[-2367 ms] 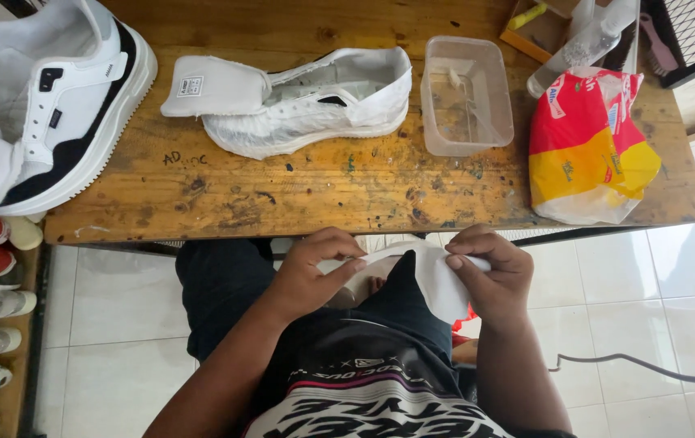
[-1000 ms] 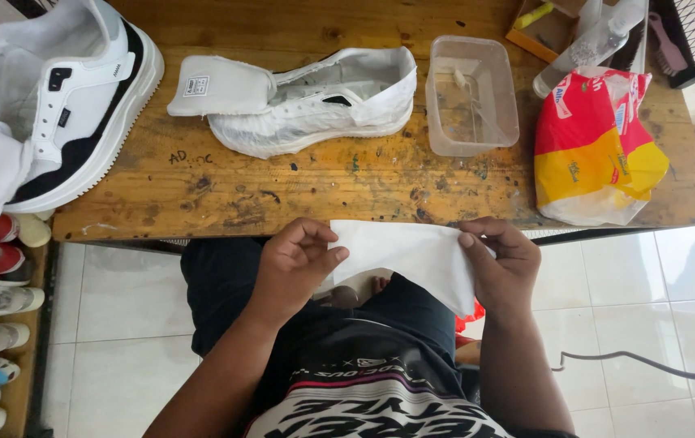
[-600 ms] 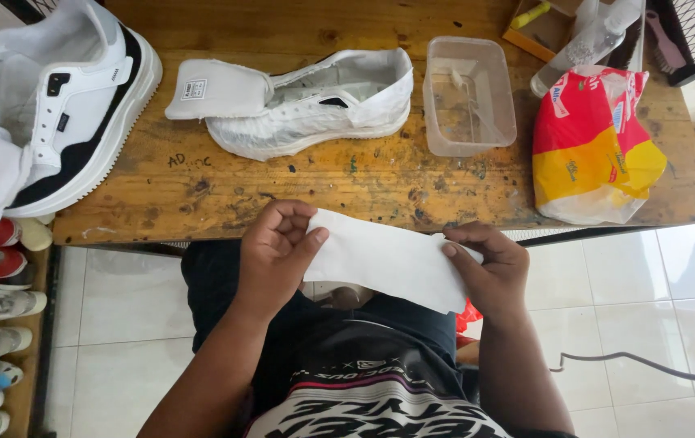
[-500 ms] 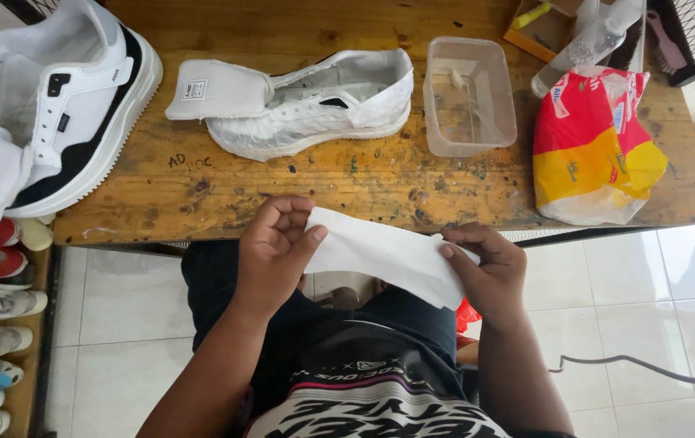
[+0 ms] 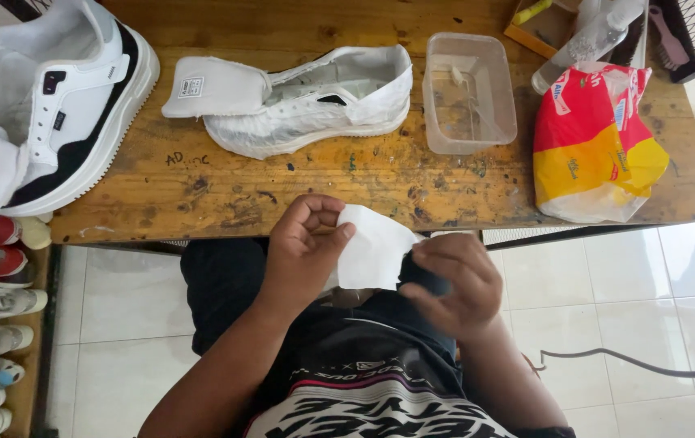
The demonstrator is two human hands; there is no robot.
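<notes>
white cloth (image 5: 373, 251), red-yellow bag (image 5: 595, 146), black-and-white sneaker (image 5: 67, 105).

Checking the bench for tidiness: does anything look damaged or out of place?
The wooden table is stained and paint-speckled. The black-and-white sneaker overhangs its left edge. The grey-white sneaker lies with its tongue pulled out.

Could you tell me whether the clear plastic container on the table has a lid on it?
No, the clear plastic container stands open-topped on the wooden table, its inside showing.

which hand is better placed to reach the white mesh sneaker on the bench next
Left, probably. The left hand sits almost directly below the white mesh sneaker; the right hand is lower and farther right.
</notes>
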